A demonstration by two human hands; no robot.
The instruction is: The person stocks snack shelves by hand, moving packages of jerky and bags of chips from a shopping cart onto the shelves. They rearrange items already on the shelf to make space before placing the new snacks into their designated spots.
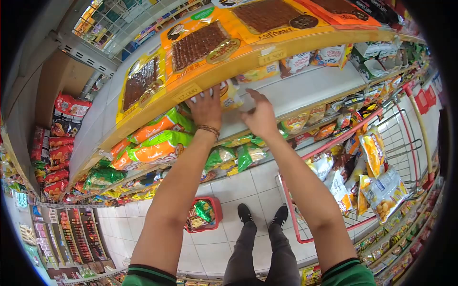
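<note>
Both my hands reach onto a white shelf (310, 90) below the yellow-edged upper shelf. My left hand (206, 108) lies against a white and yellow snack bag (230, 94), its fingertips partly hidden by the bag and the shelf edge; whether it grips the bag is unclear. To its right, my right hand (261, 114) is held with thumb and fingers apart and nothing between them. Orange and green snack bags (160, 145) lie to the left of my left hand. Behind the hands, under the upper shelf, sits another yellow pack (257, 72).
Flat brown-and-yellow packs (198, 45) lie on the upper shelf. A red basket (218, 214) with snacks stands on the floor near my feet. At the right is a wire cart (405, 143) with a red rim, holding several snack bags (384, 193). More stocked shelves surround the aisle.
</note>
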